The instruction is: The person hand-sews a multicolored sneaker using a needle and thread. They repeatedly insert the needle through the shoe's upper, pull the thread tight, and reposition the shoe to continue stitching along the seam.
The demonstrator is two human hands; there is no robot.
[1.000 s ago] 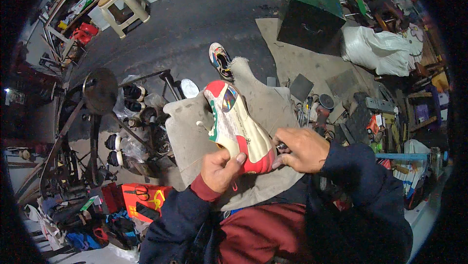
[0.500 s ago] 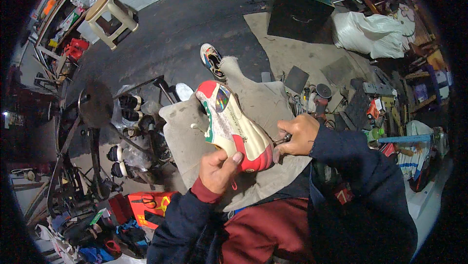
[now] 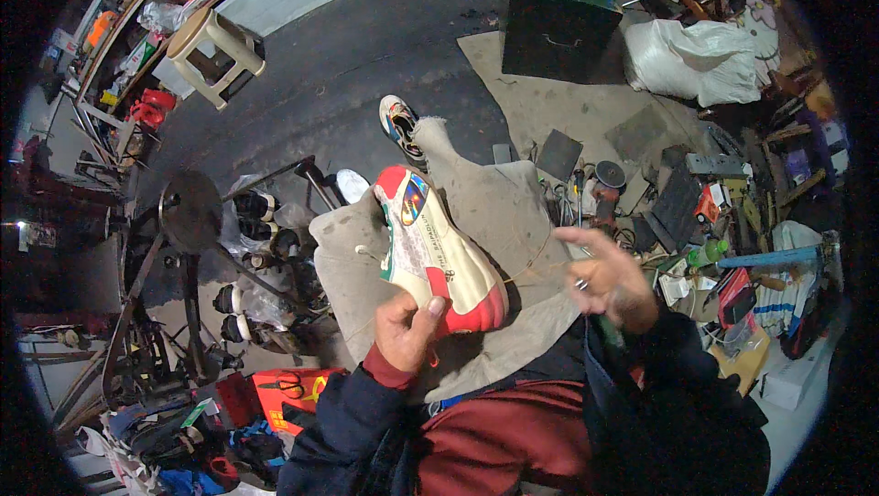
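Surface: dark concrete floor (image 3: pixel 366 48) | far: green box (image 3: pixel 558 2), white sack (image 3: pixel 696 61), stool (image 3: pixel 215 43) | right: scattered tools (image 3: pixel 641 194)

Glossy rubber-soled shoe (image 3: pixel 435 253) on rough cloth apron (image 3: pixel 513 212).

A shoe (image 3: pixel 435 253) was held over the cloth (image 3: pixel 513 212) on the lap, the left hand (image 3: pixel 407 331) under it, the right hand (image 3: pixel 609 281) to its right. Tools (image 3: pixel 678 194) were scattered farther right, a stool (image 3: pixel 215 43) far behind left.
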